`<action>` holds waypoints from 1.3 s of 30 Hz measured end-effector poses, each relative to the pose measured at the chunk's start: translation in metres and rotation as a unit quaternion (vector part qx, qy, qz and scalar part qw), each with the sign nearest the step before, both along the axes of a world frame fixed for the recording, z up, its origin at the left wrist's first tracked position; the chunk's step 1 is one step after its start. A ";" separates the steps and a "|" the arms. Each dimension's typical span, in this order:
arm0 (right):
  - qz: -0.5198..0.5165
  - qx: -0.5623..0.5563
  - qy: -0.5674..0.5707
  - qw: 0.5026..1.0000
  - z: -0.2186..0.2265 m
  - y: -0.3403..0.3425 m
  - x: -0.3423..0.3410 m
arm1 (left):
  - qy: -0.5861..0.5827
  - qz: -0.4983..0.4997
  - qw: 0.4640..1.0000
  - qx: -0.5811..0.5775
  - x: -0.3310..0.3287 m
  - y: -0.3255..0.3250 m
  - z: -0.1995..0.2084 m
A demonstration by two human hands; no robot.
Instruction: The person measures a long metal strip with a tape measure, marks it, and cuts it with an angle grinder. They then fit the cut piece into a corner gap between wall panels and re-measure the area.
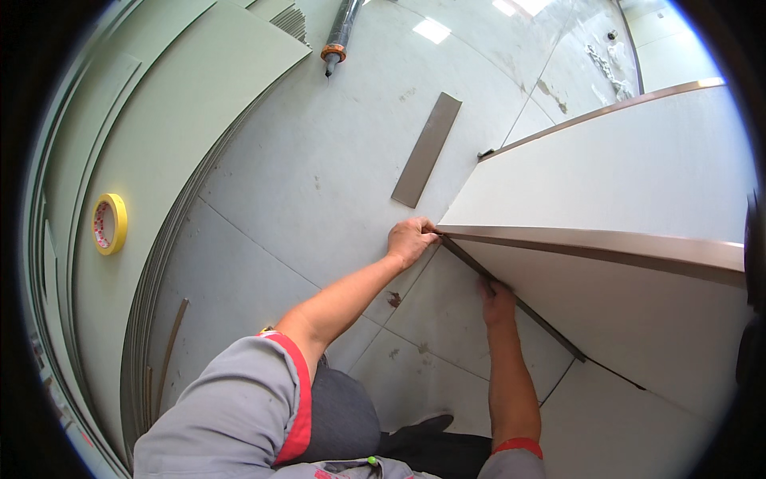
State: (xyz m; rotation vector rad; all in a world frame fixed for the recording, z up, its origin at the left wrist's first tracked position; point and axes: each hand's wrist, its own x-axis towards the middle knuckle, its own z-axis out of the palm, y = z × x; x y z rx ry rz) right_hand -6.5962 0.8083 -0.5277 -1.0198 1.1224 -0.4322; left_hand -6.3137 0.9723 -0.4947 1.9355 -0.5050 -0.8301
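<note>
A long dark brown strip [541, 321] runs slantwise along the lower edge of a white panel [606, 299] with a brown metallic edge. At the strip's far end, by the panel's corner, my left hand [411, 241] is closed, thumb and fingers pinching the strip. Farther along and nearer to me, my right hand [499, 305] grips the strip from its left side; some of its fingertips are hidden. Beyond my left hand, a flat brown piece [427, 150] lies on the tiled floor, touched by neither hand.
Large pale boards [171, 104] are stacked along the left, with a yellow tape roll [110, 224] on top. A sealant gun [339, 36] lies at the far side. Another white panel [622, 160] stands at right. A thin brown strip [171, 351] lies beside the stack.
</note>
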 end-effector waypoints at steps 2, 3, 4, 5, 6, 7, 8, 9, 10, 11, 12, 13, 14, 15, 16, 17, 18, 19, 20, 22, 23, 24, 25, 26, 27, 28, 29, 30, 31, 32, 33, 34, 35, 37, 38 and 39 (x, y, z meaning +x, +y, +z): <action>-0.004 0.012 -0.016 1.000 -0.001 0.000 0.004 | -0.001 -0.004 1.000 0.009 -0.001 -0.002 0.001; 0.002 -0.023 0.010 1.000 0.002 0.000 0.003 | 0.008 -0.009 1.000 -0.001 -0.003 -0.006 0.003; 0.020 -0.049 0.029 0.998 0.004 0.012 0.019 | 0.011 -0.003 1.000 -0.003 0.000 -0.001 -0.007; 0.130 -0.138 0.122 0.974 0.016 0.020 0.034 | 0.011 0.004 1.000 -0.002 0.003 0.005 -0.014; 0.220 -0.235 0.216 0.922 0.031 0.025 0.042 | 0.044 0.010 0.999 -0.015 0.000 0.005 -0.013; 0.261 -0.279 0.231 0.895 0.040 0.030 0.053 | 0.026 0.002 1.000 -0.007 0.001 0.007 -0.017; 0.294 -0.326 0.247 0.864 0.047 0.034 0.058 | -0.011 0.005 1.000 0.000 0.000 0.006 -0.020; 0.265 -0.306 0.223 0.887 0.051 0.031 0.060 | 0.002 -0.020 1.000 0.000 0.001 -0.001 -0.015; 0.237 -0.287 0.194 0.908 0.054 0.030 0.065 | 0.008 -0.037 0.999 -0.013 0.002 -0.005 -0.014; 0.288 -0.307 0.250 0.872 0.065 0.039 0.081 | -0.006 -0.036 0.999 -0.014 0.010 0.007 -0.026; 0.332 -0.326 0.312 0.828 0.078 0.045 0.087 | 0.040 -0.040 0.998 -0.041 0.015 0.020 -0.035; 0.368 -0.346 0.377 0.777 0.084 0.052 0.087 | 0.088 -0.035 0.992 -0.082 0.015 0.033 -0.039; 0.348 -0.361 0.371 0.782 0.081 0.049 0.080 | 0.099 -0.069 0.991 -0.062 0.019 0.037 -0.030; 0.333 -0.375 0.357 0.788 0.069 0.044 0.072 | 0.084 -0.088 0.990 -0.065 0.022 0.048 -0.028; 0.320 -0.384 0.342 0.795 0.053 0.039 0.064 | 0.071 -0.105 0.990 -0.062 0.025 0.062 -0.026; 0.178 -0.239 0.210 0.931 0.034 0.027 0.051 | 0.033 -0.117 0.991 -0.056 0.025 0.074 -0.019; 0.018 -0.081 0.064 0.994 0.016 0.007 0.033 | -0.003 -0.136 0.989 -0.058 0.023 0.082 -0.009; -0.137 0.091 -0.089 0.982 0.004 0.001 0.026 | -0.037 -0.150 0.987 -0.052 0.026 0.101 -0.005; -0.140 0.089 -0.059 0.984 0.000 0.012 0.037 | -0.035 -0.138 0.989 -0.046 0.030 0.135 -0.012; -0.151 0.071 0.016 0.986 0.006 0.027 0.054 | -0.037 -0.128 0.991 -0.027 0.029 0.211 -0.018; -0.008 -0.141 0.090 0.986 0.000 0.000 0.024 | -0.020 -0.120 0.992 -0.039 0.028 0.217 -0.002; 0.134 -0.257 0.179 0.940 0.000 0.008 0.021 | -0.020 -0.105 0.994 -0.006 0.029 0.247 0.011; 0.246 -0.385 0.249 0.854 0.001 0.018 0.025 | -0.061 -0.084 0.994 0.026 0.028 0.279 0.016; 0.336 -0.446 0.326 0.763 0.043 0.044 0.060 | -0.051 -0.053 0.996 0.057 0.026 0.314 0.022; 0.341 -0.460 0.314 0.758 0.021 0.045 0.068 | -0.042 -0.021 0.995 0.091 0.023 0.347 0.030; 0.333 -0.480 0.325 0.744 0.011 0.035 0.052 | -0.020 0.000 0.996 0.082 0.018 0.354 0.038; 0.237 -0.401 0.240 0.852 -0.002 0.022 0.032 | 0.000 0.020 0.997 0.072 0.015 0.357 0.044; 0.186 -0.367 0.199 0.889 -0.012 0.011 0.023 | 0.016 0.029 0.997 0.076 0.011 0.359 0.048; 0.130 -0.340 0.157 0.918 -0.016 -0.004 0.010 | 0.032 0.036 0.996 0.075 0.008 0.357 0.050; 0.133 -0.360 0.176 0.906 -0.017 -0.015 0.000 | 0.047 0.046 0.995 0.079 0.003 0.358 0.050; 0.086 -0.293 0.154 0.940 -0.017 -0.010 0.010 | 0.052 0.054 0.993 0.089 -0.001 0.368 0.048; 0.033 -0.226 0.130 0.965 -0.014 -0.004 0.020 | 0.064 0.067 0.991 0.096 -0.004 0.376 0.048; -0.070 -0.056 0.065 0.994 -0.012 0.031 0.060 | 0.069 0.092 0.986 0.122 -0.006 0.398 0.050; -0.186 0.102 -0.002 0.977 0.004 0.040 0.072 | 0.060 0.098 0.986 0.118 -0.008 0.396 0.053; -0.198 0.095 -0.008 0.976 0.004 0.023 0.055 | 0.045 0.080 0.991 0.098 -0.009 0.379 0.055; -0.204 0.094 -0.016 0.974 0.006 0.011 0.045 | 0.025 0.070 0.994 0.081 -0.007 0.367 0.057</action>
